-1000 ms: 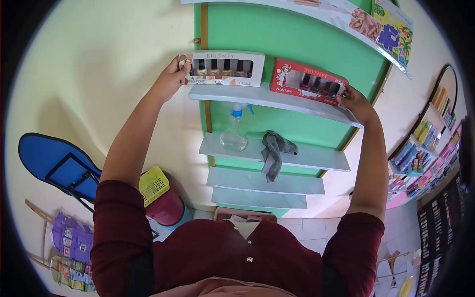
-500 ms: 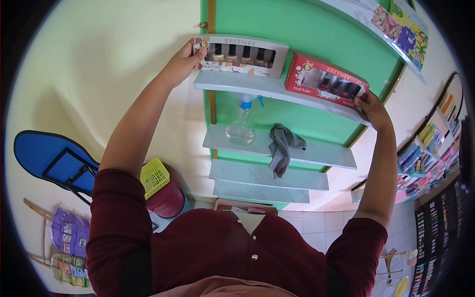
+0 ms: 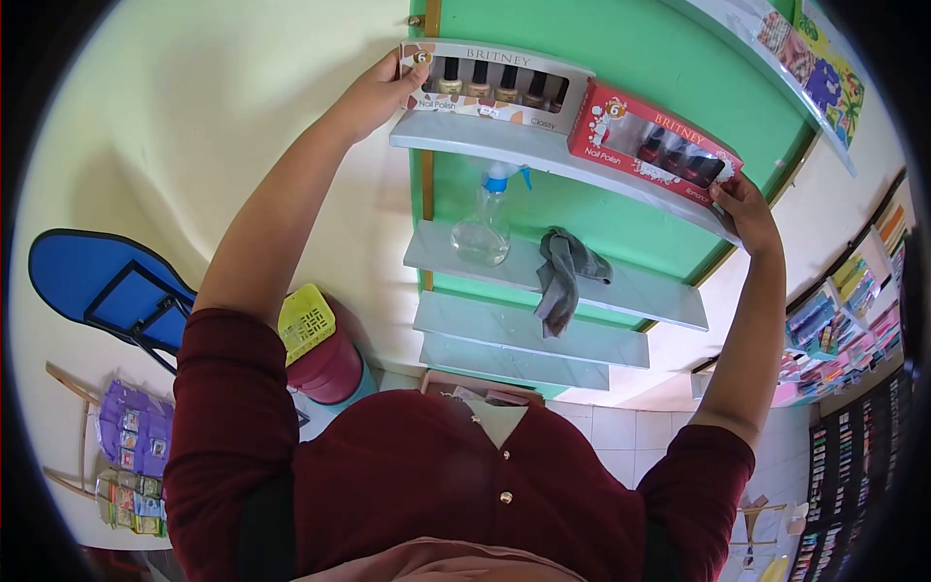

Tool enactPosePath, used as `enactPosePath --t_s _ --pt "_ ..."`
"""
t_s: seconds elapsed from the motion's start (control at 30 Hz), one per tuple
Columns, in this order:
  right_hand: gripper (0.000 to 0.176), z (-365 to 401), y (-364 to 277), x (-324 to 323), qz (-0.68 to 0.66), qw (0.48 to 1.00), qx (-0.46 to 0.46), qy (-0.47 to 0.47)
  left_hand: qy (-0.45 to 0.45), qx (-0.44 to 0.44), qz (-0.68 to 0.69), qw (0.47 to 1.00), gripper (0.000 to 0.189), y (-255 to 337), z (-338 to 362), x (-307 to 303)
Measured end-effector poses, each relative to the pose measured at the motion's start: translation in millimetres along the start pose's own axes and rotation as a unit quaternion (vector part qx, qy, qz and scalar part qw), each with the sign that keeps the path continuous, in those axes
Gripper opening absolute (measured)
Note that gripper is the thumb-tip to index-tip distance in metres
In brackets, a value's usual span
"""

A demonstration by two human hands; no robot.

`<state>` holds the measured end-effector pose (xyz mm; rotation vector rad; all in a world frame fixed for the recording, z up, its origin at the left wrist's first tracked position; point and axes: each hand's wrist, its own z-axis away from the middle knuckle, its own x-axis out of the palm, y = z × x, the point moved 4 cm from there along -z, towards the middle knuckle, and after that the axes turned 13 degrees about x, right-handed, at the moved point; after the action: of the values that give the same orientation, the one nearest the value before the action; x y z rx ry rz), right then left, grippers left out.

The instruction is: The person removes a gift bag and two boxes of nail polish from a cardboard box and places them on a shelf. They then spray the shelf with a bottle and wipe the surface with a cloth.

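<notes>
Two boxed nail polish sets stand side by side on a pale shelf [image 3: 485,137] against a green wall. My left hand [image 3: 373,97] grips the left end of the white nail polish box [image 3: 543,109], its thumb on the front. The window of that box shows several bottles with black caps. At the far right end of the red nail polish box [image 3: 606,136], my right hand [image 3: 750,215] is closed on its lower corner. The two boxes meet or nearly meet near the shelf's middle. Fingers behind both boxes are hidden.
One shelf down, a clear spray bottle [image 3: 482,238] with a blue collar stands left of a draped grey cloth [image 3: 560,301]. Above right juts another shelf [image 3: 742,44] with coloured packs. A yellow basket [image 3: 305,320] tops a red bin [image 3: 330,369] at lower left.
The view has shifted, so boxes and shelves sit slightly higher and further right. The gap between the white and red boxes looks narrower. Both hands keep their hold.
</notes>
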<state>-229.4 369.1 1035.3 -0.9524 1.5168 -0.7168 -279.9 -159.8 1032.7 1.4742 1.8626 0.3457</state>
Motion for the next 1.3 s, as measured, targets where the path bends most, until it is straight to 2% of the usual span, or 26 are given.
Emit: enactPosePath --t_s 0.07,0.13,0.27,0.33,0.5,0.57,0.8,0.9,0.97,1.07,1.3 --pt "0.048 -0.6 1.4 -1.2 0.007 1.000 -0.011 0.015 0.004 -0.002 -0.005 1.000 0.056 2.4 1.9 1.5" --pt "0.047 4.4 -3.8 1.4 0.014 1.000 -0.005 0.020 0.015 -0.021 -0.088 0.996 0.057 12.1 3.2 4.1" --pt "0.046 9.0 -8.1 5.6 -0.003 1.000 -0.014 0.017 0.075 0.002 -0.077 0.994 0.057 18.7 4.8 7.6" --pt "0.046 9.4 -7.7 4.5 0.006 1.000 -0.013 0.019 0.102 -0.004 -0.025 0.994 0.043 22.7 7.1 5.9" --pt "0.044 1.9 2.9 -7.0 0.009 0.999 -0.026 0.021 0.080 0.016 0.012 0.997 0.039 17.6 11.0 1.0" --pt "0.043 -1.2 6.9 -10.9 0.054 0.998 -0.009 0.037 0.075 0.019 0.016 0.997 0.040 14.1 11.0 0.0" --pt "0.043 0.8 3.0 -3.0 0.006 0.999 -0.038 0.010 0.129 -0.003 -0.025 0.991 0.028 23.1 13.7 3.5" --pt "0.042 5.5 0.1 -2.4 0.039 0.998 -0.033 0.040 0.137 -0.009 -0.019 0.990 0.026 19.8 14.6 5.5" --pt "0.041 10.4 -4.5 -0.1 0.057 0.996 -0.042 0.054 0.135 -0.040 -0.110 0.984 0.024 25.8 17.9 4.5" --pt "0.039 13.8 -8.0 3.8 0.042 0.997 -0.048 0.053 0.166 -0.011 -0.121 0.979 0.018 13.0 17.5 4.1" --pt "0.041 12.4 -4.7 0.0 0.063 0.995 -0.028 0.075 0.173 0.011 -0.071 0.982 0.022 6.4 14.8 5.4"
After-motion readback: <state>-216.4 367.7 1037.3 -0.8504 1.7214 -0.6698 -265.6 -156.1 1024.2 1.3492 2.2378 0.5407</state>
